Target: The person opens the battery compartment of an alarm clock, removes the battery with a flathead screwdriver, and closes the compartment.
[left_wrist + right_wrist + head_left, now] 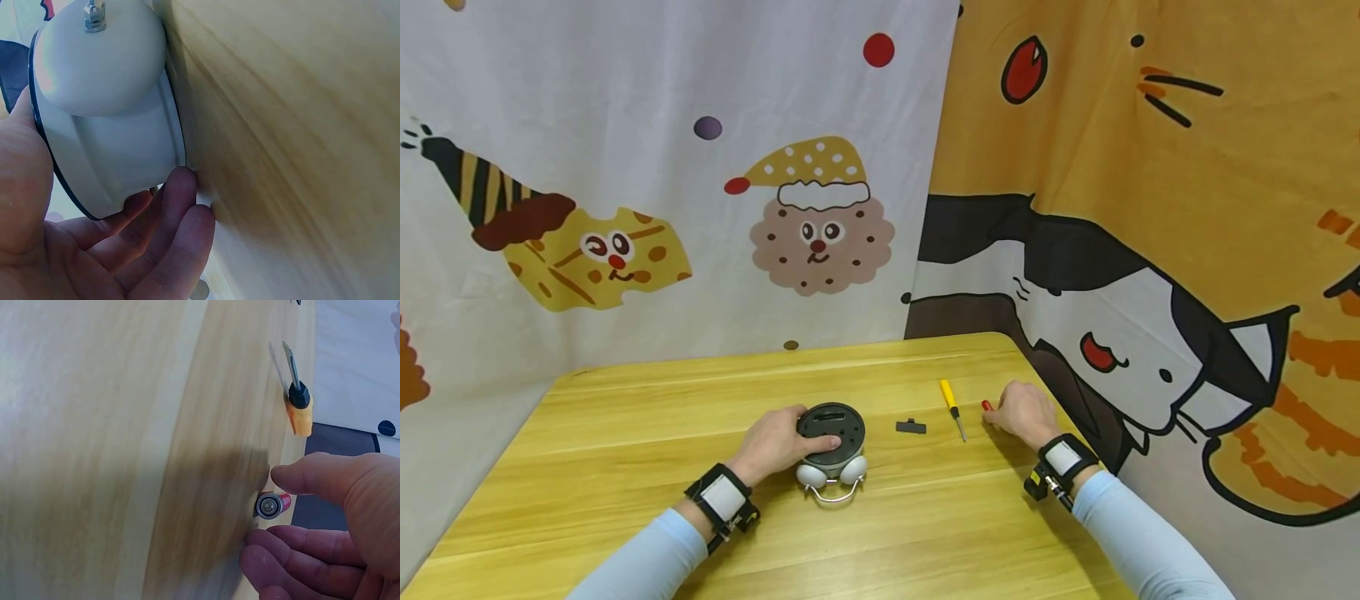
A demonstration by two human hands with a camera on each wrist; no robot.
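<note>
A twin-bell alarm clock (837,423) lies face down on the table, its dark back with an open battery slot turned up. Its white bells and wire handle point toward me. My left hand (772,444) grips the clock's left side, thumb across the back; in the left wrist view the fingers curl under the white rim (119,156). At the right, my right hand (1022,414) is around a red battery (271,505) lying on the table. The thumb and fingers stand on either side of the battery, with small gaps visible.
Between the hands lie a small dark battery cover (911,427) and a yellow-handled screwdriver (951,402), its tip toward me. The wooden table (625,467) ends at a printed cloth (700,325) behind and to the right.
</note>
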